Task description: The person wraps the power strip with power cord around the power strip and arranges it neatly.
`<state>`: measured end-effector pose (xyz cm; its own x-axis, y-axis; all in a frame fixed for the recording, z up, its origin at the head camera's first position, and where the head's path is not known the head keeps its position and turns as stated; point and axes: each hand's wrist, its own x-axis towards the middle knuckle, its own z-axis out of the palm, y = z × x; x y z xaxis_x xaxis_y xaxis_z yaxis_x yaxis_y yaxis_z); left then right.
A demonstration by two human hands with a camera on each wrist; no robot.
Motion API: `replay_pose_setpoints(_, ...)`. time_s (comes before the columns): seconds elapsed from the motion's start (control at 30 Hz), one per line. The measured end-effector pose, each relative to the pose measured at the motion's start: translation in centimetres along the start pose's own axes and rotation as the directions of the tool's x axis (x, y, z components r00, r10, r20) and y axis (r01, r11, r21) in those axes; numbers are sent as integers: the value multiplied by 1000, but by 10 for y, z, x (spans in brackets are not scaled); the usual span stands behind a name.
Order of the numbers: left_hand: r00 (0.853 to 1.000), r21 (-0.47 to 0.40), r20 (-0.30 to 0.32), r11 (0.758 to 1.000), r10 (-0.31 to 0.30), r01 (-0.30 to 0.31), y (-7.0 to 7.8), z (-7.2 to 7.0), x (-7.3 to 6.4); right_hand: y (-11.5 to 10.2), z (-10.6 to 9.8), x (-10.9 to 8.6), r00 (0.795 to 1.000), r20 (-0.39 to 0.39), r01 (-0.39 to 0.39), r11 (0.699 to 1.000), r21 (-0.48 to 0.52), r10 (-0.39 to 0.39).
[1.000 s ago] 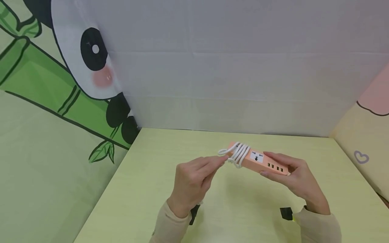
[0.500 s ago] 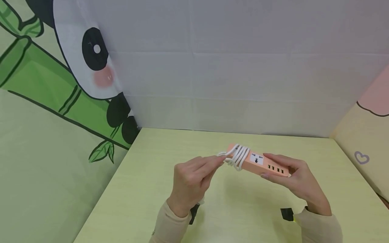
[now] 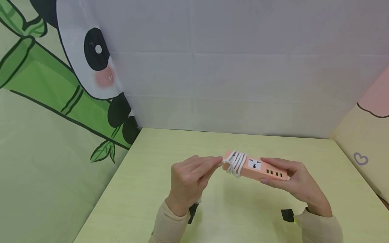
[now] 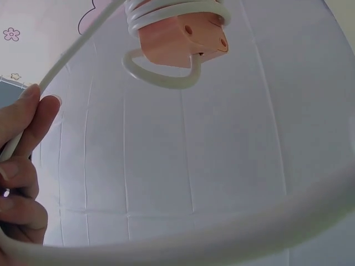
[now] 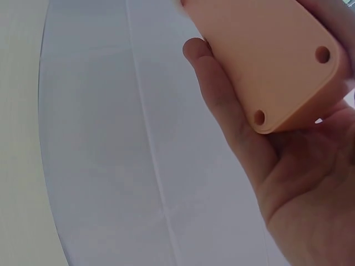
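Right hand (image 3: 299, 181): grips power strip (image 3: 256, 171), ported end | Left hand (image 3: 191, 176): pinches cord (image 4: 77, 45) beyond strip's opposite end | Risk: slack could loosen coils (image 4: 177, 9)

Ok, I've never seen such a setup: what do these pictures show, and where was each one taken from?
There is no machine: each grip is a person's bare hand. The wide view comes from a head-worn camera looking forward and down; the close-ups come from wrist cameras. The right grip holds a peach-coloured power strip above the pale yellow tabletop. The left grip pinches its white cable, which loops around one end of the strip. The left wrist view shows that pinch; the right wrist view shows a side of the strip without sockets. Soft shadows fall on the tabletop.
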<state>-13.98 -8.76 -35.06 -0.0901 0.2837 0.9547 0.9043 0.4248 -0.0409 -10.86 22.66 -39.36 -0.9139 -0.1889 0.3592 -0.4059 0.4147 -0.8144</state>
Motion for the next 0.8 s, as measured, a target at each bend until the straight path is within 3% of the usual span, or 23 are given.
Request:
replay_pose_setpoints(0.43,996,84,-75,995,-55,62,-4,7,2,11,-3,8,996,81,40,999,26,-42)
replay_pose_setpoints(0.8,982,133,-154,982,-112,133,-9,15,-1,17,-5,15,990,129,56,998,40,-60)
